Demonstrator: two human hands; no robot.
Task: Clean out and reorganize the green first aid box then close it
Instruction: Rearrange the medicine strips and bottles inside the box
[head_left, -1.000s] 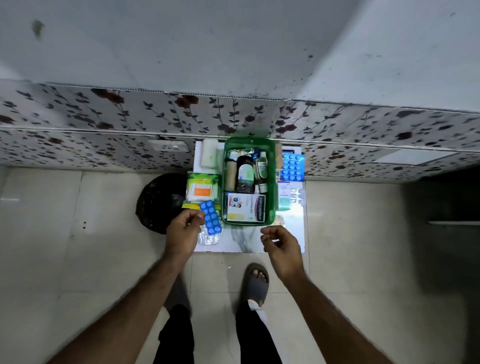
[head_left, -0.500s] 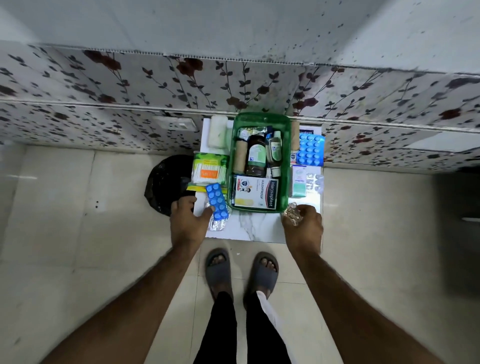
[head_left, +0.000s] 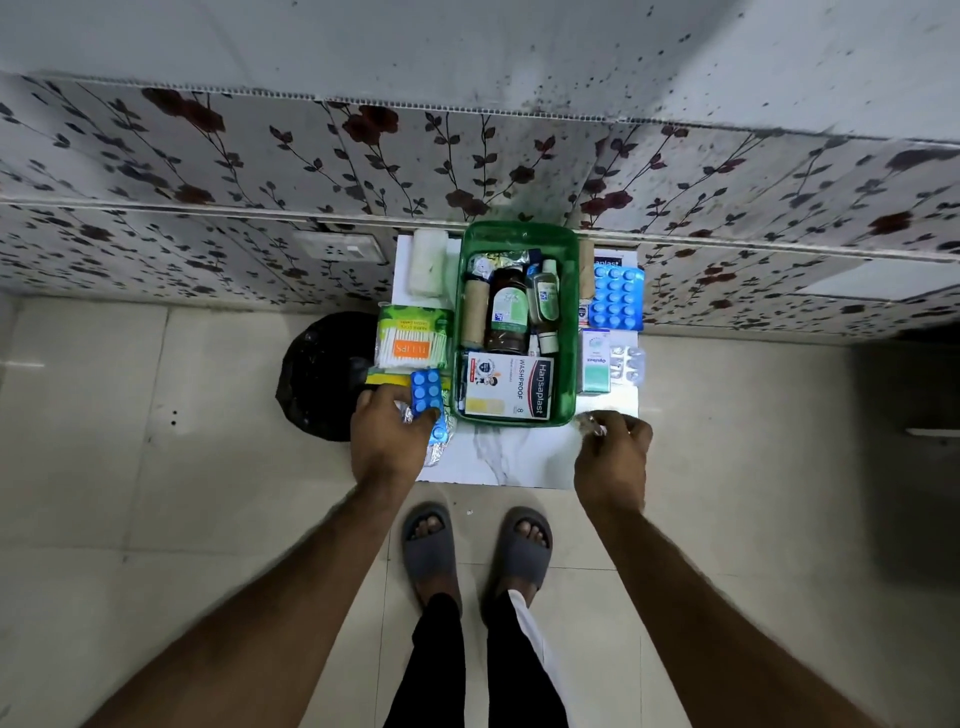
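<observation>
A black bin bag (head_left: 324, 374), glossy and crumpled, sits on the floor tiles at the far left. Just beside it, on the white marble-patterned board (head_left: 514, 457), lies a green-and-white pack of cotton buds (head_left: 413, 338) with an orange label, and behind that a white roll (head_left: 428, 254) near the wall. The left hand (head_left: 387, 441) is closed on a blue blister strip (head_left: 428, 397) of round tablets, a silvery foil strip under it.

The green first aid box (head_left: 517, 322) stands open in the middle of the board, a translucent plastic tub with rounded corners, its far end against the floral wall panel. Inside, from the left: a tan bandage roll (head_left: 474, 317), a dark brown bottle (head_left: 506, 312) with a green label, a small clear green bottle (head_left: 543, 299), foil sachets at the back, and a flat white plaster carton (head_left: 509, 384) across the near end.

Right of the box lie a large blue blister sheet (head_left: 615, 296), a slim white-and-green carton (head_left: 595, 361) and a clear blister pack (head_left: 626, 364). The right hand (head_left: 613, 452) pinches a small crinkled clear wrapper (head_left: 592, 421) just off the box's near right corner.

Half a second ago the right hand lay flatter over that wrapper; now it is raised, fingertips gripping it. The left hand's hold on the blue strip is unchanged.
</observation>
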